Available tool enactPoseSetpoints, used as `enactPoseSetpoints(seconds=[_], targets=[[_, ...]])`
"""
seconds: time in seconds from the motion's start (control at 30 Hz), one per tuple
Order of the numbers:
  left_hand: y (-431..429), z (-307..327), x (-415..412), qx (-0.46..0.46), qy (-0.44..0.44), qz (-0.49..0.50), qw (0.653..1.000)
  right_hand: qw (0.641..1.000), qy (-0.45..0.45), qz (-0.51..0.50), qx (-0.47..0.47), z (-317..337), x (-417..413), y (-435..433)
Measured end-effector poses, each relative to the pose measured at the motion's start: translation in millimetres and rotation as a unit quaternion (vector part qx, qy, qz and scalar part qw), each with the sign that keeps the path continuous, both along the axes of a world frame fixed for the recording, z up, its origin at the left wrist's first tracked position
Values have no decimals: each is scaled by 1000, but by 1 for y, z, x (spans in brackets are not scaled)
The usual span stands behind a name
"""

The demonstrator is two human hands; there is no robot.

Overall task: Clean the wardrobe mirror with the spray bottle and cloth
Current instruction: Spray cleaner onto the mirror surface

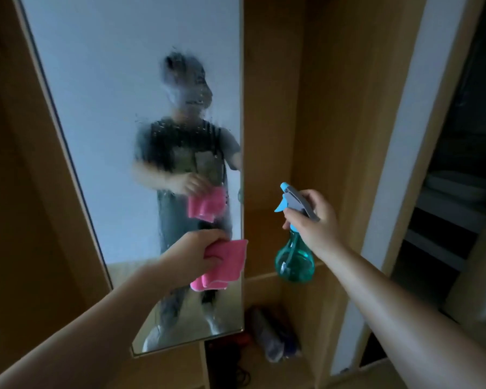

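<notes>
Fingers of left hand (199, 255) pinched tight on folded pink cloth (225, 266), grip closed around its upper corner, rest of cloth hanging loose just in front of lower part of mirror (101, 80). Right hand (314, 220) wrapped around neck of teal spray bottle (293, 261), grip closed, forefinger by blue trigger, grey nozzle head aimed left toward glass. Bottle upright, held clear of mirror's right edge, in front of open wooden wardrobe (289, 108). Mirror tall, tilted in view, misted with droplets and runs across middle, blurring reflected figure holding same pink cloth. Dark bundled items (272, 335) low on wardrobe floor, too blurred to tell.
</notes>
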State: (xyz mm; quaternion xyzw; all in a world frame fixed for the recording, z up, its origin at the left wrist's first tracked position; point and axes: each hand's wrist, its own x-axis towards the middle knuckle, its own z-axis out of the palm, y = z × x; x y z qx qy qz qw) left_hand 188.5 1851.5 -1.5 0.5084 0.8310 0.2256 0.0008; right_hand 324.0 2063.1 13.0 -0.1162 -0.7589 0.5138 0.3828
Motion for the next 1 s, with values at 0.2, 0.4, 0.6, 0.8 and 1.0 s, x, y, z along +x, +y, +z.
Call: enactPoseSetpoints(seconds=[0.2, 0.4, 0.6, 0.8, 1.0], targets=[[58, -38, 8, -22, -46, -53, 997, 998, 18, -49, -48, -14, 21, 46], [107, -71, 3, -26, -94, -109, 989, 996, -18, -85, -36, -31, 9, 79], [147, -95, -15, -20, -115, -150, 982, 989, -75, -129, 17, -42, -11, 112], [175, -115, -23, -31, -124, -157, 979, 982, -134, -121, 50, -54, -36, 145], [207, -126, -31, -50, -147, -115, 981, 973, -175, -113, 97, -70, -76, 190]])
